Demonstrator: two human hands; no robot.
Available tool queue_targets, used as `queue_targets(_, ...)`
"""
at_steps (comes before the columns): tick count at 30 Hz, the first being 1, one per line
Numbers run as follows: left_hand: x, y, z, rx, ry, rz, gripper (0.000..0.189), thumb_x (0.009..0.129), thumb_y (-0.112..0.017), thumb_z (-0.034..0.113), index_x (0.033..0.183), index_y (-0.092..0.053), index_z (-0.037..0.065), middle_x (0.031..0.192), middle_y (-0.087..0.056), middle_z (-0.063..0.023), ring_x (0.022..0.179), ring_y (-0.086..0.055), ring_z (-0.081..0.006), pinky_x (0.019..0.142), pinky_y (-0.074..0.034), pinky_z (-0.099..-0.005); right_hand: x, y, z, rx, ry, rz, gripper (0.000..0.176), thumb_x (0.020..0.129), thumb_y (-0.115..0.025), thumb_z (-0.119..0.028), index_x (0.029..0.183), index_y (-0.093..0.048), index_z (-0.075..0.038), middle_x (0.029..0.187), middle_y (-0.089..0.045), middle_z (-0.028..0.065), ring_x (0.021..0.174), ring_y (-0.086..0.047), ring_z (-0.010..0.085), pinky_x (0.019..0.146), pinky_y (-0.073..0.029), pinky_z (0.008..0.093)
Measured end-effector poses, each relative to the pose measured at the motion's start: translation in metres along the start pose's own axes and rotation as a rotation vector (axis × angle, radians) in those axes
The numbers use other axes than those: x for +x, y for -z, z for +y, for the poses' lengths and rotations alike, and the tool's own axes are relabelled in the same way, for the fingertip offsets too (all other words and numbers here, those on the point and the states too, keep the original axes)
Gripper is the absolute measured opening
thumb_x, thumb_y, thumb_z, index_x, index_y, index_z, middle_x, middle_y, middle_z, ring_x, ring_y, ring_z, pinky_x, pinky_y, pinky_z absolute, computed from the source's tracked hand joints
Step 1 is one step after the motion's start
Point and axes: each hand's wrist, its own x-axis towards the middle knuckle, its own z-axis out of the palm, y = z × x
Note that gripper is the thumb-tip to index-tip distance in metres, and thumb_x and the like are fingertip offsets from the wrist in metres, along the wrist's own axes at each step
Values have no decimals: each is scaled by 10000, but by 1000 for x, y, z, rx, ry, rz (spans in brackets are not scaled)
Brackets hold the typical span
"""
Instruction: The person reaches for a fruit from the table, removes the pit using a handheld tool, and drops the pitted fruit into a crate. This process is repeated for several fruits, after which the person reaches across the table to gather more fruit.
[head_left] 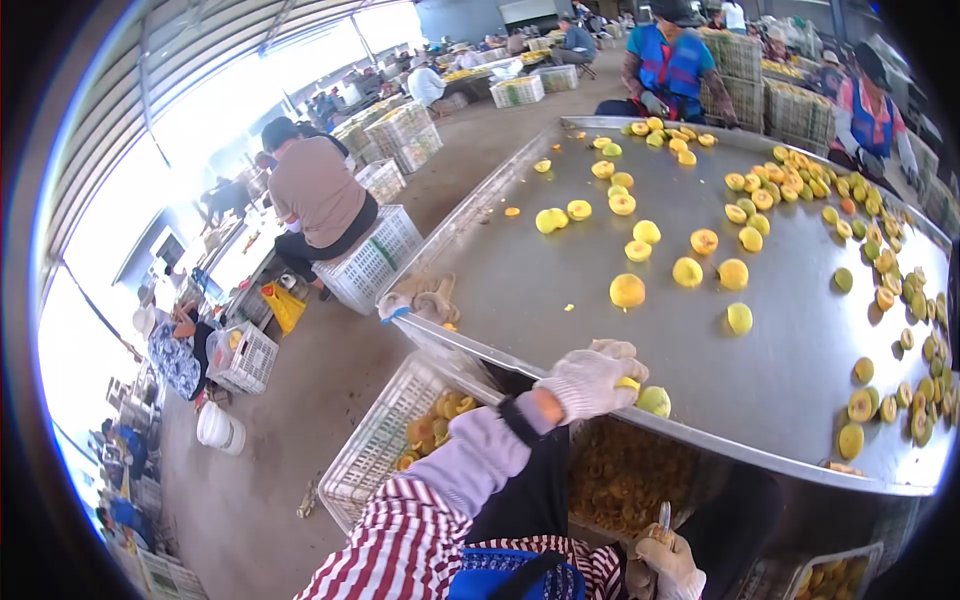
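My left hand (592, 381), in a white knit glove, reaches over the near edge of the metal table (520, 290). Its fingers close around a yellow peach piece (627, 385). Right beside the fingertips lies a greenish peach half (654, 401). Low in front of my body, my right hand (668, 562), gloved as well, is wrapped round a small hand tool (665, 516) with its metal end pointing up. The tool's lower part is hidden in the fist. Peach halves (627, 290) are scattered over the tabletop, some cut side up.
A dense heap of peach halves (885, 260) covers the table's right side. Left of my legs stands a white crate (375, 440) holding fruit; below the table edge is a container of brownish scraps (625, 475). A co-worker (670, 65) stands across the table.
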Motion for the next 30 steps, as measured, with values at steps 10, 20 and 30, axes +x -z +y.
queue_targets(10, 34, -21, -25, 118, 266, -96, 617, 822, -713, 386, 1362, -554, 132, 1234, -625, -178, 1187, -596, -356, 1026, -474, -430, 11, -10, 4, -92, 137, 81, 225, 974, -640, -232, 807, -527, -133, 536, -482, -21, 378, -401, 84, 354, -305, 241)
queue_targets(20, -38, -39, 57, -1754, 162, -231, 730, 978, -518, 591, 1449, -456, 37, 1379, -570, -174, 1148, -648, -284, 785, -604, -349, 3, -20, -8, -521, 301, 429, 265, 841, -744, -265, 909, -654, -25, 651, -633, 117, 604, -649, 192, 616, -514, 349)
queue_targets(30, -63, -33, 104, -1521, 125, -339, 708, 1009, -495, 574, 1425, -464, 2, 1269, -623, -152, 1167, -605, -214, 1054, -457, -350, 6, -15, -2, -768, 776, 558, 276, 832, -799, -220, 873, -608, -25, 633, -637, 124, 553, -674, 303, 510, -541, 356)
